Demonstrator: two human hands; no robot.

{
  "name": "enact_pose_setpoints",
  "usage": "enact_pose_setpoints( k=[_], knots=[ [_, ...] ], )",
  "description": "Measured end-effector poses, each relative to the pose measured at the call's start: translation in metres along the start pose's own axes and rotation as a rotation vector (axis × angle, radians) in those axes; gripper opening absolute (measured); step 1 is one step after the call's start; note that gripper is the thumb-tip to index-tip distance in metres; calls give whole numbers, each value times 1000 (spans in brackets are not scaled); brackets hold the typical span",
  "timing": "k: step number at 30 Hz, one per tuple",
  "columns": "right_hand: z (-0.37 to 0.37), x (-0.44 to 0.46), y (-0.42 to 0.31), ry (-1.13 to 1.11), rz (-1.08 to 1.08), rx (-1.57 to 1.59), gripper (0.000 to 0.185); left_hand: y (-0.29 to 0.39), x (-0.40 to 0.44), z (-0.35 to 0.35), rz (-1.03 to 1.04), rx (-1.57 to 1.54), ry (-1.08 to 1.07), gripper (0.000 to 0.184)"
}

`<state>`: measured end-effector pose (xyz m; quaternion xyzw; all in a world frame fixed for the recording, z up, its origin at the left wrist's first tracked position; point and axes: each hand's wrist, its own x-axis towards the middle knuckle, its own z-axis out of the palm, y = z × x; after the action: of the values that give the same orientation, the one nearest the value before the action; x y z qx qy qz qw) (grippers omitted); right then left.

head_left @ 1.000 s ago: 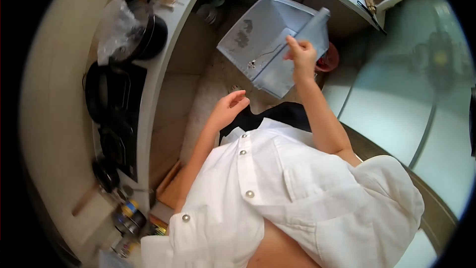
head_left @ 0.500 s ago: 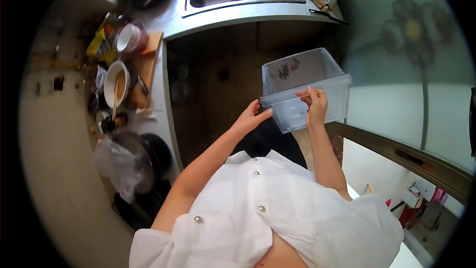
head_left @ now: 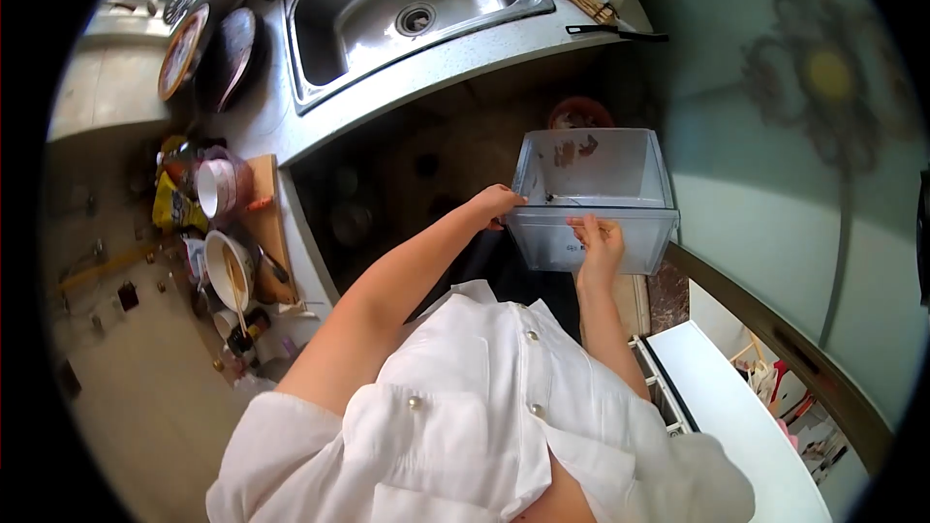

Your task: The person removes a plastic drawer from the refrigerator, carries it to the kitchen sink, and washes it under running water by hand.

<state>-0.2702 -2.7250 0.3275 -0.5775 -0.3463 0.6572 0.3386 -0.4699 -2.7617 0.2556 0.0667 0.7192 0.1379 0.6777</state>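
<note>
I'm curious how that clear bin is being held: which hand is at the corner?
The left hand, at the left corner of the clear bin; the right hand is near the middle of its front rim instead.

bin (head_left: 593, 187) pale grey, brown blotches; shirt (head_left: 450, 436) white; sink (head_left: 368, 34) silver

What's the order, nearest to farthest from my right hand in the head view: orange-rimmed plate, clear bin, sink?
1. Clear bin: at the right hand.
2. Sink: ahead, set in the counter.
3. Orange-rimmed plate: farther left, past the sink.
</note>
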Motion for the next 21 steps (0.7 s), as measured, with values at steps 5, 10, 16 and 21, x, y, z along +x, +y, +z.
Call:
enact_pose_setpoints(
  k=[5, 10, 16, 21],
  knots=[
    [18, 11, 5, 134, 0, 24, 15, 28, 57, -17, -89, 285, -278, 38],
    [47, 42, 9, 267, 29, -49, 15, 27, 134, -27, 209, 826, -448, 44],
    [68, 55, -37, 454, 27, 131, 15, 108, 105, -49, 150, 629, -520, 39],
    [90, 68, -46, 525, -98, 159, 14, 128, 104, -51, 259, 350, -609, 30]
  ],
)
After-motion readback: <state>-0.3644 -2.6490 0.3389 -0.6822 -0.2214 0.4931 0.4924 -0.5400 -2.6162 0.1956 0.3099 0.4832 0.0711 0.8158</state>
